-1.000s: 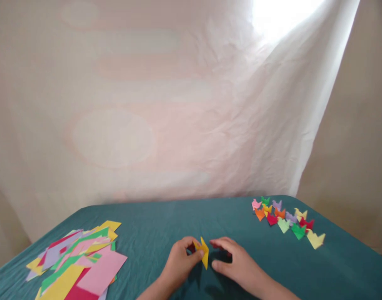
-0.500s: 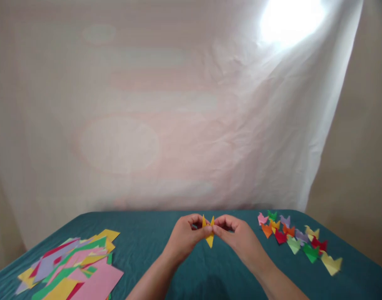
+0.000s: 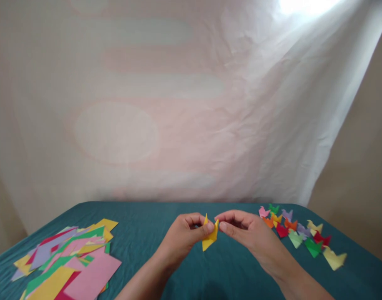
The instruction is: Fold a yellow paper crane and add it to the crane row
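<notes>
A small folded yellow paper bird point(image 3: 210, 239) is held up over the middle of the table, with two pointed ends upward and one corner down. My left hand point(image 3: 186, 233) pinches it between thumb and forefinger on its left side. At its right point, the thumb and forefinger of my right hand point(image 3: 247, 229) close around the tip; the exact contact is too small to see clearly. The paper leans to the right, and its left point stands upright beside my left thumb.
Loose coloured paper sheets point(image 3: 75, 258) lie in an overlapping pile at the left. Several folded paper birds point(image 3: 313, 246) stand in rows at the right. A teal cloth point(image 3: 141, 225) covers the table, and a pale hanging sheet point(image 3: 178, 125) stands behind it.
The yellow paper has turned and tilted, its right point now leaning outward. My right hand has shifted right, away from my left thumb. The camera view has dipped slightly.
</notes>
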Tool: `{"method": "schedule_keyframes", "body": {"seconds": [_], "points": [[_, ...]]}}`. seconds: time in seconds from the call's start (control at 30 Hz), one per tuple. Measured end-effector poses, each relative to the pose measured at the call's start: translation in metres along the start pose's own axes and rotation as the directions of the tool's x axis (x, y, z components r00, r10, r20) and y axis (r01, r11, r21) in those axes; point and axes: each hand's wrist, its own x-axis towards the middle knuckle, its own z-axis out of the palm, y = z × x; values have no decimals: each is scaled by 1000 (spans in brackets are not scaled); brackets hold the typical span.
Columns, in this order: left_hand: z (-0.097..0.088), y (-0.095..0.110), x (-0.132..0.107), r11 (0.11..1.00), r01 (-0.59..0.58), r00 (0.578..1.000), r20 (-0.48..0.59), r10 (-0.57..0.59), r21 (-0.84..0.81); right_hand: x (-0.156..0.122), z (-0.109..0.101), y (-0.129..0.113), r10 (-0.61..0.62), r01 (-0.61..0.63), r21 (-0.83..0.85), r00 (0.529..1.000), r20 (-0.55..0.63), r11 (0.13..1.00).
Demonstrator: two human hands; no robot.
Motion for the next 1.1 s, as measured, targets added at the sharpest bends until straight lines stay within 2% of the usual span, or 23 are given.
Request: {"method": "schedule_keyframes", "body": {"seconds": [0.3, 0.5, 0.7, 0.9, 1.1], "points": [[3, 0, -1, 1000, 14, 1000, -4, -14, -4, -1, 4, -1, -25, 25, 27, 1000, 14, 999], [1, -1, 0, 999, 0, 1000, -18, 1, 50, -3, 6, -3, -87, 86, -86, 996, -13, 993], [-2, -3, -1, 994, -20, 1000, 8, 19, 111, -3, 6, -1, -67, 66, -62, 998, -16, 996], [-3, -9, 3, 975, -49, 999, -10, 53, 215, 0, 6, -1, -149, 123, -267, 986, -80, 956], [-4, -16, 7, 961, -63, 996, -40, 77, 270, -1, 8, -5, -270, 225, -447, 962, -39, 866]]}}
